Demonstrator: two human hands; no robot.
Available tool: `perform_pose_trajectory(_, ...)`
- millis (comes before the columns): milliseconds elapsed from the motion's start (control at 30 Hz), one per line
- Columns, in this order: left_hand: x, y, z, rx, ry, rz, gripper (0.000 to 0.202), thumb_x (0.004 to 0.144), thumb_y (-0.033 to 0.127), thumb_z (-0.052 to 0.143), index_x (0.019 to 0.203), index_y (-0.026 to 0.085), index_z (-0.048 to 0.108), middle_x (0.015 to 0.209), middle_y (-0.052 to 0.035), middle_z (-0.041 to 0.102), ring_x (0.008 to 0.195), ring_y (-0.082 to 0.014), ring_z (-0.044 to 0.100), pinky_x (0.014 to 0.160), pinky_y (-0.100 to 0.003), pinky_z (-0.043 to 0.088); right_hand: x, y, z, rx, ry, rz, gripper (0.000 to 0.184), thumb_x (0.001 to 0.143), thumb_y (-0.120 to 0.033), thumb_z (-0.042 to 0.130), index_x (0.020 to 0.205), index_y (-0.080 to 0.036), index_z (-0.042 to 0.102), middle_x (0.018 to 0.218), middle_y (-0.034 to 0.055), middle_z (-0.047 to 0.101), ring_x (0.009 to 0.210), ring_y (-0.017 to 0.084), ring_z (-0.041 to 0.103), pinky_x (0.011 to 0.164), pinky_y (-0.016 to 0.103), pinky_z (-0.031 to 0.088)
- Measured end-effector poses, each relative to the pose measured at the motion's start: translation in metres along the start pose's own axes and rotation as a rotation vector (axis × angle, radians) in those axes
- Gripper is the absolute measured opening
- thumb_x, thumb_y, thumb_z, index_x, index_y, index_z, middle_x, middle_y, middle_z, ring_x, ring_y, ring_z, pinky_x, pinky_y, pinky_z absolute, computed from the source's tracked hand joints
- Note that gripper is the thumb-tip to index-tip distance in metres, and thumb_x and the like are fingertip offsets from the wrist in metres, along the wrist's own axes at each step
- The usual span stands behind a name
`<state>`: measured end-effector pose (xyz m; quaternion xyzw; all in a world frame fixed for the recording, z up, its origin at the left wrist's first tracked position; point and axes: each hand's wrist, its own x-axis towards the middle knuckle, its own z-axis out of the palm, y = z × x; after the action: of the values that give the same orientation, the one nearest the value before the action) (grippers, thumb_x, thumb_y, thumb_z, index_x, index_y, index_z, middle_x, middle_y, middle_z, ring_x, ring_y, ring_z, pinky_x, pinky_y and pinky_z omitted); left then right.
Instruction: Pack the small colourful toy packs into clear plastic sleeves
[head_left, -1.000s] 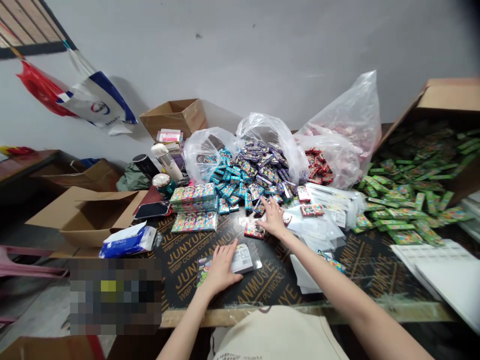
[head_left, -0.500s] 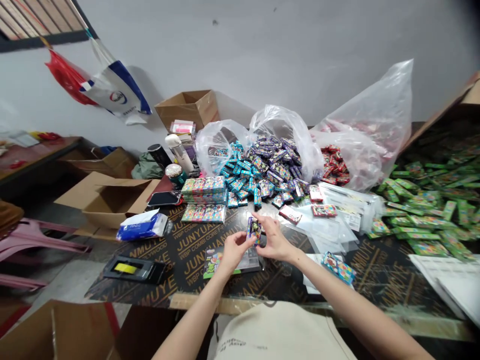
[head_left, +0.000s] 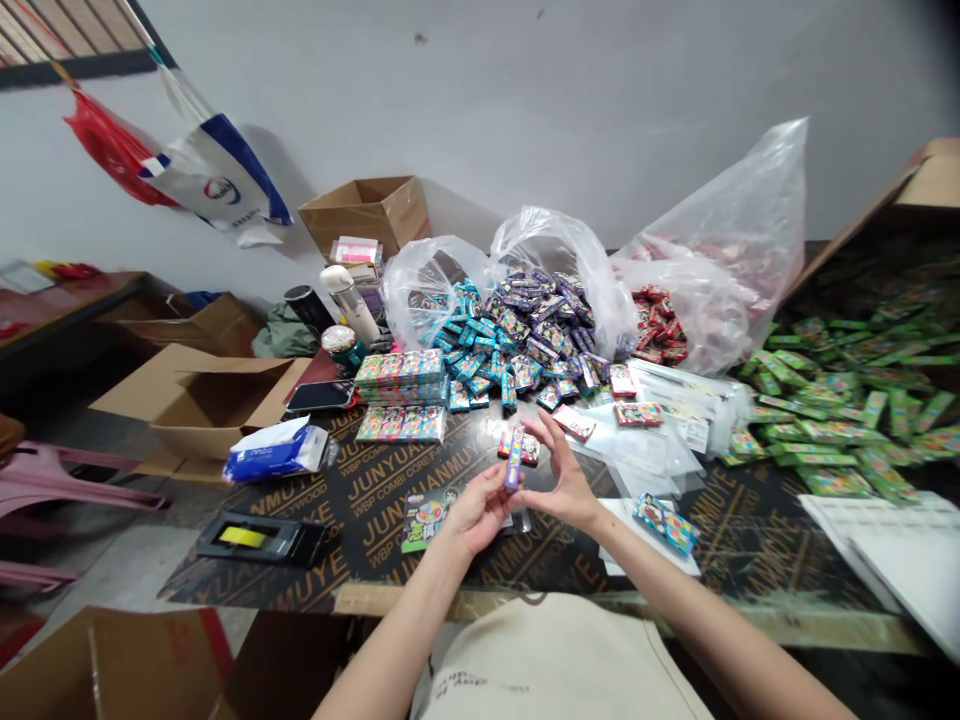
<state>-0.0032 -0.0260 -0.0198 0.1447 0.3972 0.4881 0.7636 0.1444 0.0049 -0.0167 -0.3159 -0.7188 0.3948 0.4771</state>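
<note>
The left hand (head_left: 480, 510) pinches a purple box (head_left: 514, 456) between its fingers, a stack (head_left: 401, 378) at the box's ten o'clock; at four, the right hand (head_left: 572, 490) curves close, thumb and forefinger apart.

purple box (head_left: 514, 458): glossy printed card | bag (head_left: 772, 205): clear crinkled plastic | tabletop (head_left: 379, 545): smooth plywood | carton (head_left: 409, 215): matt cardboard

The purple box (head_left: 514, 458) is held nearly upright; narrow side showing.

Pale grey wall (head_left: 420, 110) — barred window (head_left: 71, 28) upper left — pink seat (head_left: 64, 478), grey floor (head_left: 135, 540).
</note>
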Motion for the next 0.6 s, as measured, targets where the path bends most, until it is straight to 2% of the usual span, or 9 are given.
perform_pose_trajectory(67, -0.002, -0.001, 0.001, 0.030, -0.043, -0.015, 0.023, 0.064, 0.020, 0.072, 0.085, 0.013, 0.065, 0.074, -0.0038, 0.066, 0.063, -0.0089, 0.060, 0.063, -0.020, 0.050, 0.000, -0.004, -0.002, -0.059, -0.016, 0.013, 0.093, 0.065, -0.030, 0.067, 0.139, -0.024, 0.011, 0.133, 0.0095, 0.039, 0.122, 0.023, 0.039, 0.102, 0.041, 0.030)
perform_pose_trajectory(133, -0.005, 0.000, 0.002, 0.107, -0.033, 0.025, 0.025, 0.063, 0.025, 0.073, 0.084, 0.013, 0.066, 0.074, -0.0041, 0.067, 0.061, -0.0100, 0.060, 0.063, -0.022, 0.050, 0.000, -0.008, -0.005, -0.173, -0.049, -0.012, 0.091, 0.064, -0.025, 0.065, 0.139, -0.022, 0.014, 0.132, 0.0098, 0.040, 0.119, 0.024, 0.041, 0.101, 0.041, 0.032)
perform_pose_trajectory(233, -0.007, 0.005, 0.001, 0.221, 0.080, 0.131, 0.029, 0.062, 0.036, 0.072, 0.078, 0.012, 0.067, 0.068, -0.0032, 0.066, 0.055, -0.0101, 0.058, 0.055, -0.022, 0.048, 0.000, -0.012, -0.009, -0.365, -0.188, -0.078, 0.090, 0.060, -0.024, 0.066, 0.138, -0.022, 0.021, 0.128, 0.0094, 0.045, 0.112, 0.027, 0.045, 0.097, 0.045, 0.032)
perform_pose_trajectory(333, -0.006, 0.007, -0.001, 0.355, 0.162, 0.162, 0.031, 0.053, 0.033, 0.077, 0.072, 0.011, 0.066, 0.062, -0.0018, 0.063, 0.050, -0.0086, 0.055, 0.048, -0.019, 0.042, -0.003, -0.012, -0.010, -0.410, -0.310, -0.113, 0.092, 0.059, -0.029, 0.069, 0.138, -0.022, 0.022, 0.128, 0.0093, 0.046, 0.111, 0.028, 0.044, 0.097, 0.047, 0.029)
perform_pose_trajectory(400, -0.004, 0.006, -0.003, 0.412, 0.180, 0.153, 0.031, 0.050, 0.030, 0.079, 0.071, 0.011, 0.066, 0.060, -0.0014, 0.063, 0.048, -0.0075, 0.054, 0.047, -0.018, 0.041, -0.007, -0.010, -0.010, -0.376, -0.302, -0.132, 0.093, 0.060, -0.033, 0.070, 0.138, -0.021, 0.021, 0.132, 0.0104, 0.042, 0.117, 0.028, 0.040, 0.099, 0.045, 0.027)
perform_pose_trajectory(500, -0.003, 0.005, -0.009, 0.425, 0.146, 0.116, 0.033, 0.056, 0.035, 0.075, 0.076, 0.011, 0.067, 0.065, -0.0037, 0.065, 0.051, -0.0093, 0.056, 0.053, -0.022, 0.044, -0.013, -0.005, -0.011, -0.333, -0.254, -0.118, 0.089, 0.060, -0.030, 0.069, 0.136, -0.021, 0.024, 0.132, 0.0100, 0.041, 0.118, 0.026, 0.039, 0.100, 0.041, 0.028)
perform_pose_trajectory(567, -0.003, 0.005, -0.016, 0.548, 0.106, 0.152, 0.037, 0.062, 0.041, 0.070, 0.083, 0.012, 0.067, 0.074, -0.0071, 0.067, 0.061, -0.0142, 0.060, 0.061, -0.028, 0.048, -0.016, 0.000, -0.014, -0.349, -0.218, -0.084, 0.085, 0.059, -0.026, 0.067, 0.134, -0.021, 0.027, 0.129, 0.0089, 0.043, 0.116, 0.025, 0.041, 0.098, 0.040, 0.030)
perform_pose_trajectory(600, -0.004, 0.007, -0.022, 0.670, 0.092, 0.213, 0.040, 0.064, 0.043, 0.067, 0.089, 0.013, 0.067, 0.081, -0.0089, 0.067, 0.070, -0.0176, 0.062, 0.069, -0.032, 0.048, -0.017, 0.004, -0.016, -0.379, -0.191, -0.065, 0.083, 0.059, -0.024, 0.066, 0.133, -0.022, 0.028, 0.128, 0.0087, 0.043, 0.116, 0.026, 0.041, 0.098, 0.040, 0.030)
